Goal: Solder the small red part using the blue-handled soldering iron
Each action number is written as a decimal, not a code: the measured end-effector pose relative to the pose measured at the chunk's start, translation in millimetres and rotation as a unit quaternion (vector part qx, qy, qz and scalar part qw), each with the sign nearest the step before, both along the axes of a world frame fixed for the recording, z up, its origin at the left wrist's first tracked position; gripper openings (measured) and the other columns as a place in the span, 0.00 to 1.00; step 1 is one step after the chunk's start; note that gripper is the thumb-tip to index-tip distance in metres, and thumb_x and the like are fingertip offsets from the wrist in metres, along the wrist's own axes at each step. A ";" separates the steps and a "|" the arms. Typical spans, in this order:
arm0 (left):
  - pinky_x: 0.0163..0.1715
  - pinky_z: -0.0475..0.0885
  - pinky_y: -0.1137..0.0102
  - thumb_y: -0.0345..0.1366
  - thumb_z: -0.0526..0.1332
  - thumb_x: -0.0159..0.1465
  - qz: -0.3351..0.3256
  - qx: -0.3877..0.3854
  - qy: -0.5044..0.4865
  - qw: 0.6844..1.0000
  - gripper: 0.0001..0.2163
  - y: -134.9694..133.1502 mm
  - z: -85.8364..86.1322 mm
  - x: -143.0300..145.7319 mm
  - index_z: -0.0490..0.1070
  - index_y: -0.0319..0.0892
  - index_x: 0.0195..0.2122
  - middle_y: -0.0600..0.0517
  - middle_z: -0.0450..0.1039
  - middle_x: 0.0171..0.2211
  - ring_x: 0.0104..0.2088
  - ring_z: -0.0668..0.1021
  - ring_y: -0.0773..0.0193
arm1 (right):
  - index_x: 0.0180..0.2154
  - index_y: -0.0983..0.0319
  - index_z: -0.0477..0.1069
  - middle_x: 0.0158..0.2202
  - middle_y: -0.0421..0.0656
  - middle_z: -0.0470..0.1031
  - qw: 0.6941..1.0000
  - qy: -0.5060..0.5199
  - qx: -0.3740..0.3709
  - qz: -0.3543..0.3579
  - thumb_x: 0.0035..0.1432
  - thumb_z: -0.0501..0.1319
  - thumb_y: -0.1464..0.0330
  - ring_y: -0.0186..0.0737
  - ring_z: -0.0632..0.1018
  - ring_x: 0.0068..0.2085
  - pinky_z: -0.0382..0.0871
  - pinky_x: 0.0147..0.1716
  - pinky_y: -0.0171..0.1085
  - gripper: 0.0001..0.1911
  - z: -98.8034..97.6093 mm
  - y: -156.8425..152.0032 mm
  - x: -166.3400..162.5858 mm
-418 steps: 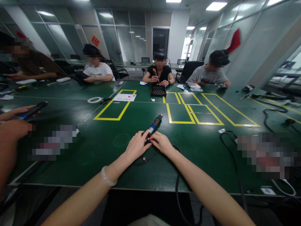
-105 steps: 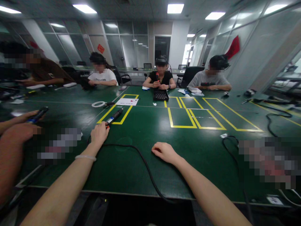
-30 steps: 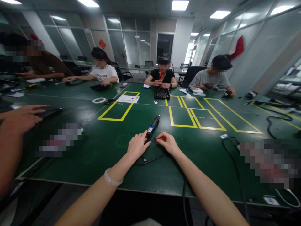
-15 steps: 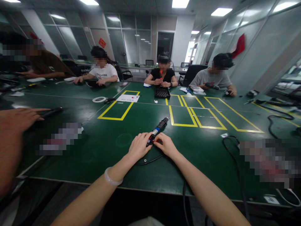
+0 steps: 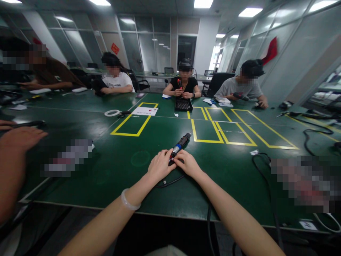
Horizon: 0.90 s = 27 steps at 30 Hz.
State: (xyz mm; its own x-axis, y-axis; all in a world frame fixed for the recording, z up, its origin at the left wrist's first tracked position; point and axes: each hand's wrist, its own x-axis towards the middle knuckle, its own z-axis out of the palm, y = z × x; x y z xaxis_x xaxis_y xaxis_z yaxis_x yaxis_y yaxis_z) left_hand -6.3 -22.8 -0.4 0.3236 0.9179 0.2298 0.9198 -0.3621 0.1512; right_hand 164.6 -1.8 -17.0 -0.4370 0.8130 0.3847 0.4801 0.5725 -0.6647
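On the worktop (image 5: pixel 229 177), directly on the near side of the black tray (image 5: pixel 183 110), lies a slim corded tool (image 5: pixel 181 143), tilted with its tip pointing toward the tray's right. The left hand (image 5: pixel 161 165) has its fingers curled over the tool's rear end; the right hand's (image 5: pixel 189 164) fingers are drawn together at that same end, but whatever they may pinch is hidden. The body should feel stiff, moderately heavy and somewhat slick, best gripped around its thick middle, with the narrow tip spared knocks. Nearer than the tray, a black cable (image 5: pixel 174 181) and a small round piece (image 5: pixel 164 182) lie below the hands; the cable could snag on the right forearm. Yellow tape (image 5: pixel 209 141) marks the surface right of the tray, a white sheet (image 5: pixel 144 111) lies left of it, and a co-worker's hand (image 5: pixel 22 140) is farther left and nearer.
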 end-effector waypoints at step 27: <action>0.40 0.69 0.59 0.47 0.46 0.69 0.134 -0.010 0.192 0.972 0.28 66.2 1.2 -127.9 0.51 0.37 0.66 0.36 0.67 0.51 0.46 0.73 0.46 | 0.34 0.63 0.74 0.32 0.41 0.73 0.995 -0.064 -0.059 -0.050 0.63 0.57 0.67 0.34 0.72 0.33 0.60 0.34 0.32 0.09 1.5 4.4 25.6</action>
